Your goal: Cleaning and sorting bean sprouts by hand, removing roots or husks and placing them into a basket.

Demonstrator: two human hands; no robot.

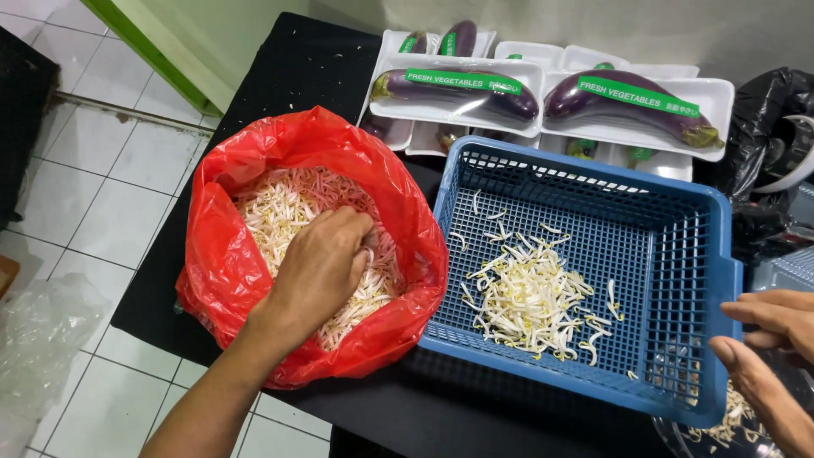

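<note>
Nearest the camera, at the lower right corner, the right hand (767, 356) lay with fingers loosely extended and mostly open, gripping nothing; its fingertips hovered just beside the near right corner of the blue plastic basket (712, 280), above a dark round container (738, 424) holding a few sprouts, only partly in view. The left forearm ran up from the bottom edge; the left hand (326, 259) was plunged into the red plastic bag (225, 254), its fingers curled down into the bean sprouts (280, 208), though whether they had actually closed on a clump could not be told, since the fingertips were buried. The bag stood open, its rim rolled outward, well filled with the pale sprouts; it sat on a black tabletop (297, 68), touching the basket's left wall. In the basket a smaller heap of bean sprouts (530, 297) lay spread over the mesh floor, towards the near middle, with loose strands scattered about it. Beyond the basket, at the far edge of the table, white foam trays (721, 97) held wrapped purple eggplants (627, 97), each banded with a green label, stacked in two layers. A black bag (767, 110) sat at the far right; white floor tiles (85, 195) showed to the left.
</note>
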